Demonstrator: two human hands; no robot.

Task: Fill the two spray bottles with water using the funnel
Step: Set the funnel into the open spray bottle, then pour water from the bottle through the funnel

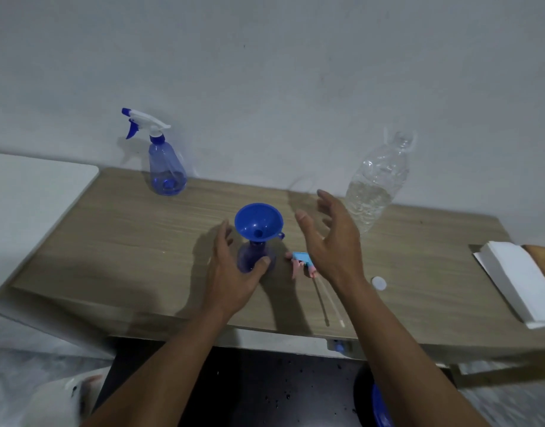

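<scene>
A blue funnel (258, 221) sits in the neck of a small blue spray bottle (252, 256) at the middle of the wooden table (126, 229). My left hand (231, 272) is wrapped around that bottle's body. My right hand (332, 238) hovers open to the right of the funnel, fingers spread, holding nothing. Behind it stands a clear uncapped water bottle (376, 183), partly full. A pink and blue spray head (302, 262) with its tube lies on the table under my right hand. A second blue spray bottle (165, 163) with its white trigger head on stands at the back left.
A white bottle cap (379, 283) lies right of my right wrist. A stack of white paper (523, 282) lies at the table's right end. A white surface (34, 192) adjoins the table on the left. A dark floor area lies below the front edge.
</scene>
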